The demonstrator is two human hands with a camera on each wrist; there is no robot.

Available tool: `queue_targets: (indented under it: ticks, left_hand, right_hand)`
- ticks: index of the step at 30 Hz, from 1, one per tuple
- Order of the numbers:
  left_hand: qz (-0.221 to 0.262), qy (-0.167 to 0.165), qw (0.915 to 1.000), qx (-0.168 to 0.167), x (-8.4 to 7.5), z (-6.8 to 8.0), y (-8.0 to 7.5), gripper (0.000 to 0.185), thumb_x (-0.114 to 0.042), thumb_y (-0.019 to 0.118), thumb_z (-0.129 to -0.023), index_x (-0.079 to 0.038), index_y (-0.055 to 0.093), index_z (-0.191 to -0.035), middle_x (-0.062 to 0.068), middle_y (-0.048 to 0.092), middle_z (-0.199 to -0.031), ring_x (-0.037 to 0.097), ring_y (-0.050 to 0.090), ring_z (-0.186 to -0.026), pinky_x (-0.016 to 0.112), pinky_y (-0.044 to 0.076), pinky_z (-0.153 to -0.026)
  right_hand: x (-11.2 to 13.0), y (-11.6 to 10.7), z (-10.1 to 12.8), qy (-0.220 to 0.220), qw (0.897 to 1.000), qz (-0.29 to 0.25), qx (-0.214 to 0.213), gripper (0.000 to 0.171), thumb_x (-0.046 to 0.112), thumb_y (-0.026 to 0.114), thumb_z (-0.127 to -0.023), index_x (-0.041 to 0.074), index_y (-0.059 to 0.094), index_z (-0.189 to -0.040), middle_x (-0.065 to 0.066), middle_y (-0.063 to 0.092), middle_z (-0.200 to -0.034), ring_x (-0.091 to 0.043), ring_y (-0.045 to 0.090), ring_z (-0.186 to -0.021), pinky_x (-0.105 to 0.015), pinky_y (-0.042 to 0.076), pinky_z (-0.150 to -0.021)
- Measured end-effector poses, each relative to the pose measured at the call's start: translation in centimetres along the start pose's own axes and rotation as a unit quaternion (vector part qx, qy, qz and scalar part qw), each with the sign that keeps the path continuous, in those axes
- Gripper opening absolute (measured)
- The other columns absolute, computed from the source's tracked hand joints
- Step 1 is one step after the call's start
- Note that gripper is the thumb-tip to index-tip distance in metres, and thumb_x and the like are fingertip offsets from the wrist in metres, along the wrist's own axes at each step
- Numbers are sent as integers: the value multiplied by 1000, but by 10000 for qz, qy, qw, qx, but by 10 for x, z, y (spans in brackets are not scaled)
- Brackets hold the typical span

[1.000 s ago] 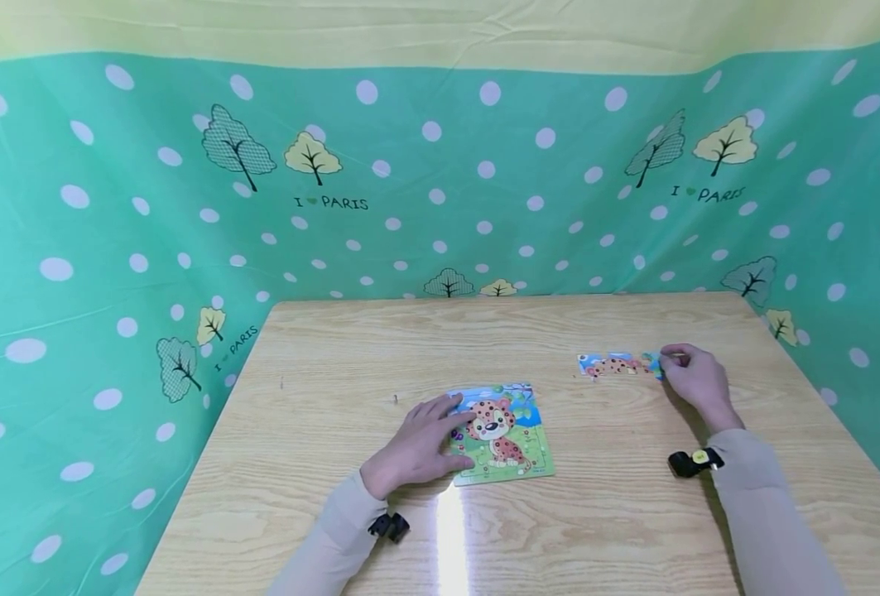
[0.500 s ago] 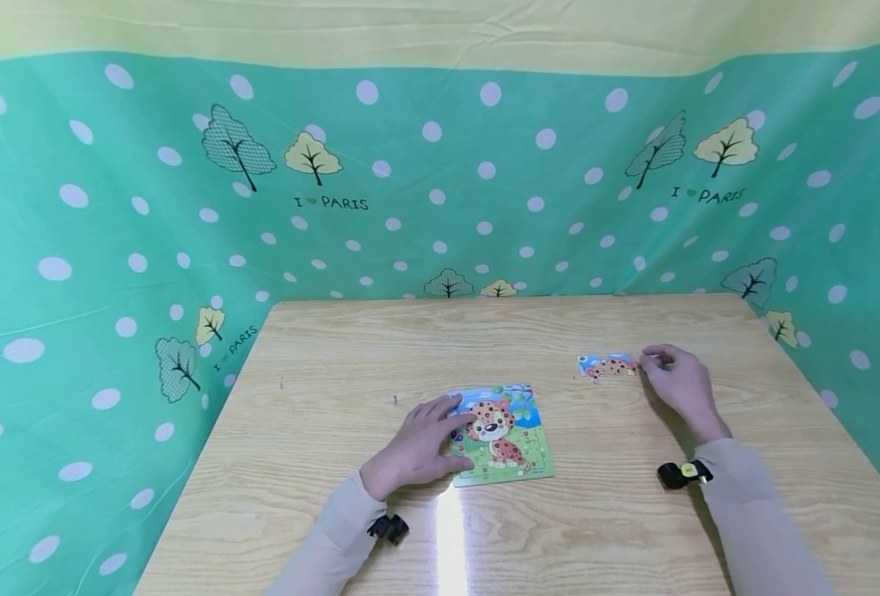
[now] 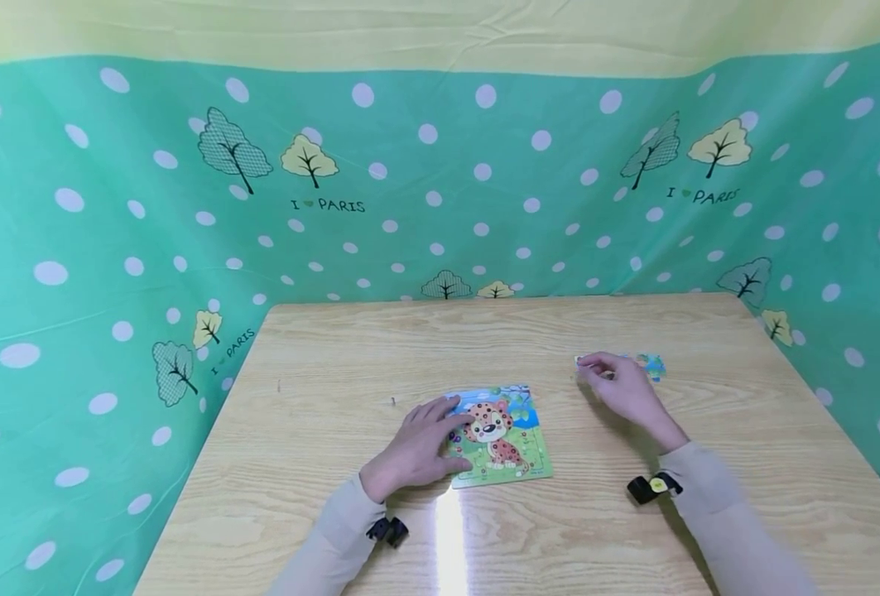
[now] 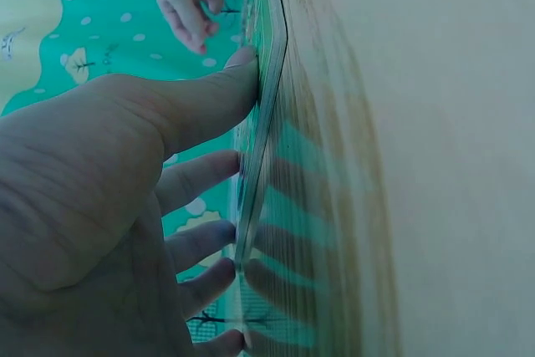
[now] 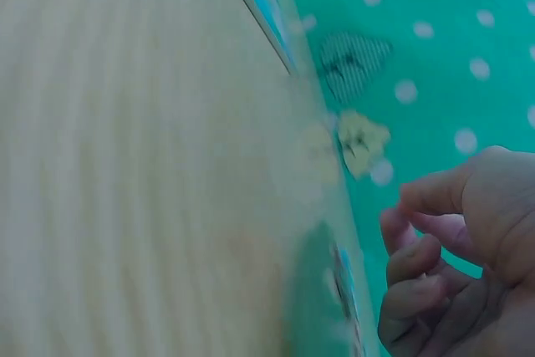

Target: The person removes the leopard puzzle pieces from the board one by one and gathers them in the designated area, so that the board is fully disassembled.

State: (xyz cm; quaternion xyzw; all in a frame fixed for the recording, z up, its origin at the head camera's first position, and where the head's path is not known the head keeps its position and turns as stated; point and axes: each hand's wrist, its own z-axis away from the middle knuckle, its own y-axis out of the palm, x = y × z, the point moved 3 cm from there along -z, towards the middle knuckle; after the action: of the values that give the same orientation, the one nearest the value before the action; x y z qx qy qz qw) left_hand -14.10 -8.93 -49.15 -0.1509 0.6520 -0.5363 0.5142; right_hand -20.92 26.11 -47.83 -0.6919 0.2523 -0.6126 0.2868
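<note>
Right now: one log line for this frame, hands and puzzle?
left hand: rests flat on leopard picture puzzle board | right hand: fingers curled over loose puzzle pieces, grip unclear | surface: light wooden table

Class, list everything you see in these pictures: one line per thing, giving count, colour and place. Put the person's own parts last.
Table: one, light wood grain, fills the foreground.
Puzzle board: one, leopard picture on green and blue, table centre, under the left fingertips.
Loose puzzle pieces: a small row, blue and orange, right of centre, partly hidden by the right hand; the count cannot be told.
Backdrop cloth: one, green with white dots and trees, yellow band on top, behind and beside the table.
Wrist cameras: two, black, one on each wrist.
Sleeves: two, beige.
Left hand: rests flat on the board's left edge.
Right hand: fingers curled over the loose pieces.
</note>
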Motion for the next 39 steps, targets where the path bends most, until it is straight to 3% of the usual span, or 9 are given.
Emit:
queue_targets:
  ticks: [9, 19, 28, 39]
  left_hand:
    - [44, -1, 10000, 10, 0, 1, 0, 69, -43, 78, -95, -19, 54, -156, 14, 32, -174, 40, 27, -162, 66, 20, -131]
    - [-34, 89, 10000, -29, 1, 1, 0, 70, -43, 78, -95, -18, 54, -156, 16, 33, -173, 41, 28, -161, 69, 21, -130]
    - [10, 61, 10000, -7, 1, -1, 0, 69, -43, 78, -96, -20, 53, -156, 13, 33, -174, 40, 27, -162, 67, 21, -131]
    - [134, 101, 9998, -133, 0, -2, -1, 69, -40, 82, -93, -21, 53, -153, 15, 36, -172, 41, 30, -160, 67, 22, -130]
  right_hand:
    - [35, 48, 10, -413, 9965, -175, 706, 21, 17, 71, -102, 5, 77, -118, -5, 75, -98, -15, 65, -88, -32, 53, -85]
    - [77, 92, 27, -487, 9755, -923, 1939, 25, 24, 71, -102, 10, 75, -122, -3, 73, -98, -13, 63, -71, -24, 53, -61]
    - [89, 110, 32, -595, 9701, -1001, 2129, 31, 25, 73, -100, 5, 73, -125, 0, 70, -94, -7, 56, -67, -21, 48, -60]
    - [90, 116, 30, -749, 9715, -764, 2115, 24, 25, 74, -99, 7, 77, -116, 3, 67, -88, -8, 56, -74, -21, 47, -66]
